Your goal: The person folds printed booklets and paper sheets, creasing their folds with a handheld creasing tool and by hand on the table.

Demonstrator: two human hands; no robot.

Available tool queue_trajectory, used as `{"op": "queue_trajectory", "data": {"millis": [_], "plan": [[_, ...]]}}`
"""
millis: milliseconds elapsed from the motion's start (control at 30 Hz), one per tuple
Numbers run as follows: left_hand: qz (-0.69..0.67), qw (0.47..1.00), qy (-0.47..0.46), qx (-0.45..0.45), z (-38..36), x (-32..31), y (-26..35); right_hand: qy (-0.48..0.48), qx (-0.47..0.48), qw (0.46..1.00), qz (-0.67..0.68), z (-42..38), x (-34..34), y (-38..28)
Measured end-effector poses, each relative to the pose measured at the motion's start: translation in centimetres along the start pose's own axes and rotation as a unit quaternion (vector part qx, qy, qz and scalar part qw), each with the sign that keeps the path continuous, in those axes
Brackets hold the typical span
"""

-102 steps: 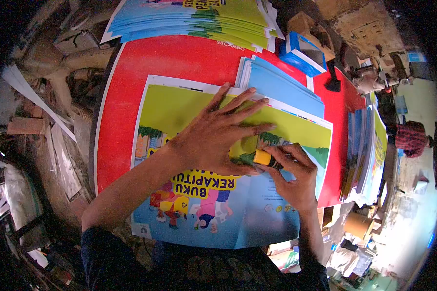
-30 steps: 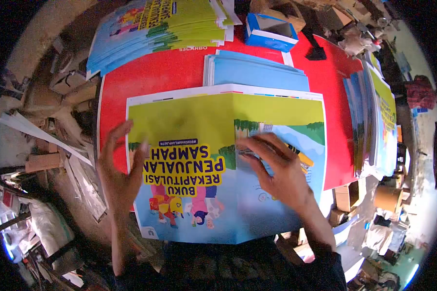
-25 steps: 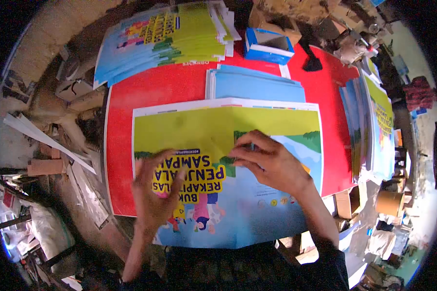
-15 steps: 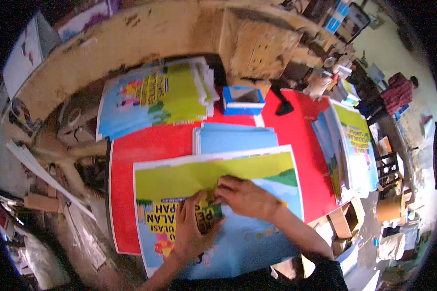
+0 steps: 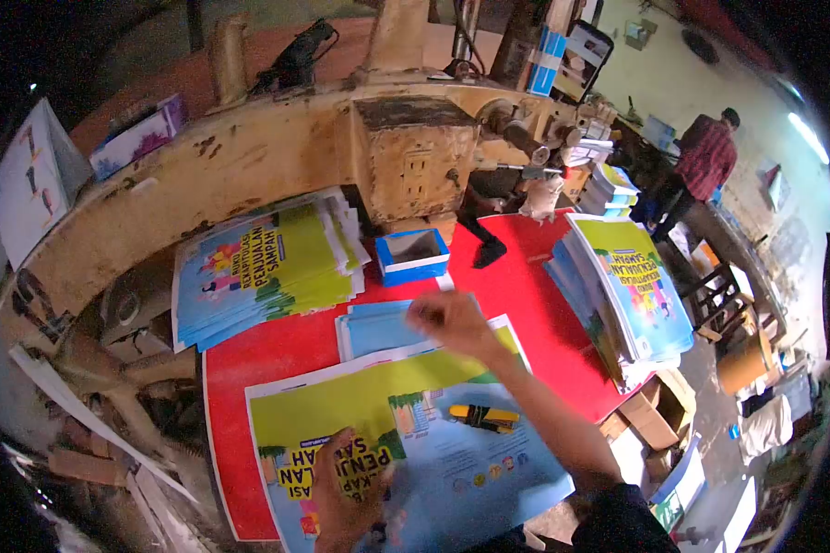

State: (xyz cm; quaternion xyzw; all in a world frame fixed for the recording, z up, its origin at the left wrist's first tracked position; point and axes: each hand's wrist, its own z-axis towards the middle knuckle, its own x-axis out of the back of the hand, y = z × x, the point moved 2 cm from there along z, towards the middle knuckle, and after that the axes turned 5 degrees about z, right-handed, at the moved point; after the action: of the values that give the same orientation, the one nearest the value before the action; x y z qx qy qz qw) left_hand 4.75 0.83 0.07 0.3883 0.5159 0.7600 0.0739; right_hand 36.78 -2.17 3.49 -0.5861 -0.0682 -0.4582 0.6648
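A large printed sheet (image 5: 341, 396), green and blue with yellow-and-black lettering, lies at the front of the red-topped table. My left hand (image 5: 341, 498) rests on its lettering with fingers extended; the lower part is dim. Above the sheet's far edge is my right hand (image 5: 456, 323), its fingers curled in and slightly blurred. Whether anything is inside them is hidden. A yellow cutter knife (image 5: 484, 417) with a black middle lies on the sheet below my right forearm. Blue sheets (image 5: 369, 332) stick out beyond the large sheet, close to my right hand.
Printed sheets are piled at the left (image 5: 249, 267) and in a thick stack at the right (image 5: 650, 286). A blue-edged open box (image 5: 413, 256) stands against the heavy worn machine (image 5: 415, 152). A person in a red checked shirt (image 5: 707, 152) stands far right.
My right hand has left the spot beside my left hand and moved up to the sheet's far edge. The cutter knife now shows fully. The view has tilted upward.
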Motion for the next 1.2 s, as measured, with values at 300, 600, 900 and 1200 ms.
{"op": "queue_trajectory", "data": {"millis": [300,600,900,1200], "plan": [[0.122,0.97,0.158,0.135,-4.1,12.0,-1.6,0.184,-0.008,0.983,-0.021,11.3,4.6,5.8],[0.139,0.957,0.178,0.182,-7.9,14.3,-2.0,0.181,0.067,0.981,-0.021,6.5,5.2,4.0],[0.002,0.966,0.036,0.256,-9.8,9.6,-1.3,-0.153,-0.085,0.967,0.185,-15.2,0.4,-8.5],[-0.11,0.948,-0.116,0.274,-8.3,1.8,-2.5,-0.094,-0.078,0.958,0.261,-19.4,-1.9,-8.2]]}}
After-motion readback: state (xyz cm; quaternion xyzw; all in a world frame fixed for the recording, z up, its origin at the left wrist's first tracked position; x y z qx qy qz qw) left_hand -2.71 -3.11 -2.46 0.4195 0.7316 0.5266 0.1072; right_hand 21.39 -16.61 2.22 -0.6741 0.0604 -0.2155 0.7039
